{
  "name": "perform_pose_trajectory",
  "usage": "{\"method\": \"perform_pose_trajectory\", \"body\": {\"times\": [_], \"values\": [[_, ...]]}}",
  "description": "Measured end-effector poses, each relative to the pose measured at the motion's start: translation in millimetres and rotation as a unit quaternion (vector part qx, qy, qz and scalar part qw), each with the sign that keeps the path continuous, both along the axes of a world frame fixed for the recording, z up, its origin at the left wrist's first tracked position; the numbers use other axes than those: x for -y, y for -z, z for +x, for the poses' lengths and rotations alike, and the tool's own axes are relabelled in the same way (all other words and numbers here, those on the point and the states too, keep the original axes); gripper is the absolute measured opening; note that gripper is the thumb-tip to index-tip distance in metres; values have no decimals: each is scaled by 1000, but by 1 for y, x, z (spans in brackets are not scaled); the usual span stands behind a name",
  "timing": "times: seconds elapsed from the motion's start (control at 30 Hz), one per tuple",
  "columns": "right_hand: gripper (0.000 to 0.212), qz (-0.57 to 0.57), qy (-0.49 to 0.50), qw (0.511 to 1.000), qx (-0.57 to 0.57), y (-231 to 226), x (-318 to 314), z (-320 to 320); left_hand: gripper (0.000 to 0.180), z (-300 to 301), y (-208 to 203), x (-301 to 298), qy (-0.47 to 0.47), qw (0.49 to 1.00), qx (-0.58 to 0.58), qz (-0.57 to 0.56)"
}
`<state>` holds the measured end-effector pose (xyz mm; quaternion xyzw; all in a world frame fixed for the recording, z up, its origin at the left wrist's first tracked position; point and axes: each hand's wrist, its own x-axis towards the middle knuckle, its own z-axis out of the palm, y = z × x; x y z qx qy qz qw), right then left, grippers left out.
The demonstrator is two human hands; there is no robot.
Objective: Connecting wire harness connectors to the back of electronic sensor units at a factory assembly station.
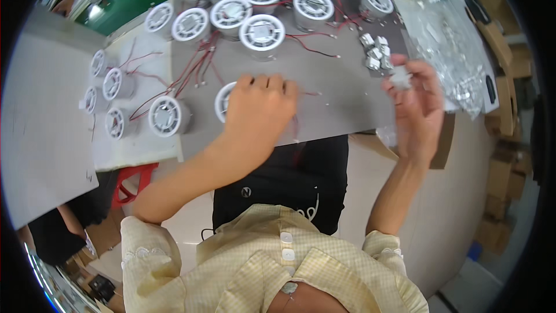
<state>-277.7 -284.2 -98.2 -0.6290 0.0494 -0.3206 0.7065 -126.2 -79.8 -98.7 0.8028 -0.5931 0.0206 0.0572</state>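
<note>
My left hand (263, 104) is curled over a white round housing (222, 103) near the table's front edge. Its fingers hide most of that piece, and red and black wires trail out beside it. Farther right, my right hand (420, 107) pinches a small pale, square-looking part (400, 77) between thumb and fingers, slightly blurred. Just beyond those fingertips lies a small cluster of silvery-white blocks (374, 52). Several more white round housings with slotted tops, such as one in the middle (262, 33), stand at the back with thin wires (313, 49) between them.
More housings (166, 116) stand on a white board at the left. Clear plastic bags (449, 46) lie at the right end of the grey table mat (347, 95). Cardboard boxes (495, 191) are stacked on the right, and a red stool (132, 182) is below left. Another person's arm shows at lower left.
</note>
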Motion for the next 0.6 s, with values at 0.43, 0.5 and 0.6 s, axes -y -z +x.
{"method": "perform_pose_trajectory", "body": {"times": [0.43,0.5,0.6], "values": [[50,165,26,986,-11,20,-19,-6,21,17,-1,26,43,938,-320,-123],[51,221,31,975,6,27,-13,-6,21,16,0,30,35,942,-310,-127],[51,368,-119,916,105,39,-4,-7,20,16,-6,35,8,920,-370,-131]]}}
